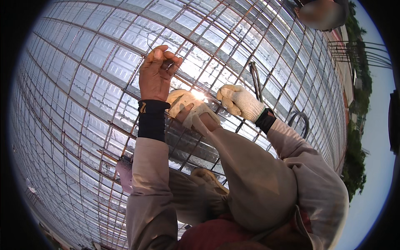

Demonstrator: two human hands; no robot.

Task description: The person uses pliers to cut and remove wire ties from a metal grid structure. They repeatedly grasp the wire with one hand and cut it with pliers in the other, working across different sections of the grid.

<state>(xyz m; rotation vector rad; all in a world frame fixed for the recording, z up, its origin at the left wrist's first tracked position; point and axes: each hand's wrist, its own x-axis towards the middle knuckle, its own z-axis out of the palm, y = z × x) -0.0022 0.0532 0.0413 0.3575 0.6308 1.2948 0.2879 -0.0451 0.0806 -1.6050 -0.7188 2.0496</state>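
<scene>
Left hand (157,81) half-curled above rebar mesh (98,73); cannot tell whether its grip pinches anything. Gloved right hand (241,102) curled beside glare (199,95); contents hidden. Mesh underfoot, partly covered by shoe (177,100).

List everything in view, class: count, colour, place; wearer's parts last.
Metal decking: many, silver, across background
Steel bars: many, rusty brown, over decking
Protruding bars: several, dark, upper right
Long tool: one, dark, right of centre
Coil: one, black, right of centre
Trees: several, green, right
Sky: one stretch, pale blue, right
Other person: one, blurred, top right
Shoes: two, tan, centre
Trousers: one pair, brown, lower centre
Garment: one, red, lower edge
Wristbands: two, black, at wrists
Sleeves: two, beige, lower half
Left hand: one, bare, left of centre
Right hand: one, white glove, centre
</scene>
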